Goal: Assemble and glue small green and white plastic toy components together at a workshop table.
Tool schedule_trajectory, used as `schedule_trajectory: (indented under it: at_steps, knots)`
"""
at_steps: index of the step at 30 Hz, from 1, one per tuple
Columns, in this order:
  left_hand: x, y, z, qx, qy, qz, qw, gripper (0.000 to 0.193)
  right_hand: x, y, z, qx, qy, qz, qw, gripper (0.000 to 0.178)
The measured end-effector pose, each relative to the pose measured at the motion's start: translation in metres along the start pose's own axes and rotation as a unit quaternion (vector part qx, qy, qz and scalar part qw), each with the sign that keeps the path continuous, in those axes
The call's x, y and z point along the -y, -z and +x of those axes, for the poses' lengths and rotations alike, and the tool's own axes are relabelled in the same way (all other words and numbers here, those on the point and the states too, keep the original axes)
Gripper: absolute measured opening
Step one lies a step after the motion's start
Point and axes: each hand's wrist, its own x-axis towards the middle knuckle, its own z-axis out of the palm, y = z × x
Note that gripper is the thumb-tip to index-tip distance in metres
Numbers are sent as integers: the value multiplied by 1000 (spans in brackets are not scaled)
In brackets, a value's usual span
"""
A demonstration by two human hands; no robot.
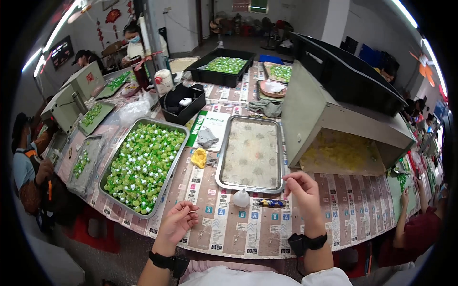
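Hands [175, 224] [306, 200] hover apart, fingers [192, 215] apparently half curled

"What lights the room?"

"White tube lights [62, 26], along the far left and far right."

"And the walls?"

"Pale walls [179, 28], red ornaments [113, 16] hanging far left, a white pillar [336, 21] far right."

"Furniture?"

"A paper-covered table [343, 193], a red stool [111, 241] near left, a fan [267, 24] on the far grey floor [238, 48]."
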Motion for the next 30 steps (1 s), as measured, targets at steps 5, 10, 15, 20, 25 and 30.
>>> schedule_trajectory:
  at_steps: [5,10,15,20,25,30]
  knots:
    - [6,19,-13,-37,-77,35,996,15,-33,1,7,41,-30,83,995,16]
    - [10,19,-9,42,-69,9,997,20,-39,19,2,22,-27,115,993,17]
    - [7,7,-3,49,-66,1,997,20,-40,24,5,24,-29,137,990,19]
    - [7,17,-1,3,-83,4,997,23,-47,20,8,47,-69,163,983,21]
    - [3,13,-1,-29,-63,15,997,22,-50,22,4,47,-109,172,978,21]
    - [2,-16,-6,-96,15,157,983,22,-5,44,-6,52,-89,165,981,20]
